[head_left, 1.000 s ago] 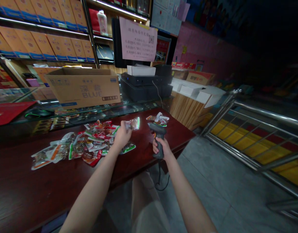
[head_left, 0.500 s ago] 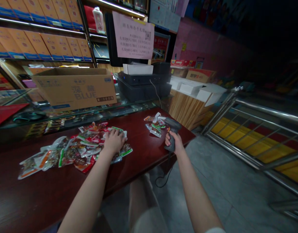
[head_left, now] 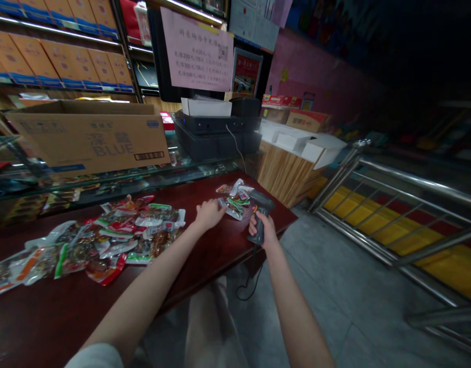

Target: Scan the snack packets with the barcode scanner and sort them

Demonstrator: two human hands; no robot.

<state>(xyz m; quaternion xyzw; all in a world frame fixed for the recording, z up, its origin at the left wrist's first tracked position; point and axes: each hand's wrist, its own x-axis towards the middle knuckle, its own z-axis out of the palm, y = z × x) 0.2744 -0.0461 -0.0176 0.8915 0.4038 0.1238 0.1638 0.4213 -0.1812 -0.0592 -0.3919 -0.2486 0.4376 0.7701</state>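
My left hand is over the table just left of a small group of clear snack packets. Its fingers are curled with the tips by the nearest packet's edge; whatever they grip is hidden. In my right hand is a dark barcode scanner, held by its handle, its head beside the same packets. A larger heap of sealed snack packets, with red, green and orange edges, spreads over the left of the dark red table. My left forearm covers part of its right side.
A cardboard box stands on the glass counter behind the table. Right of it are a dark cash-register unit and a screen with a pink paper sign. The scanner's cable hangs by the table edge. A metal railing runs at right.
My left hand has gone from the large heap rightward to the small group, which gained a packet after the first frame. The scanner moved right, then stayed beside that group. The view turned slightly right.
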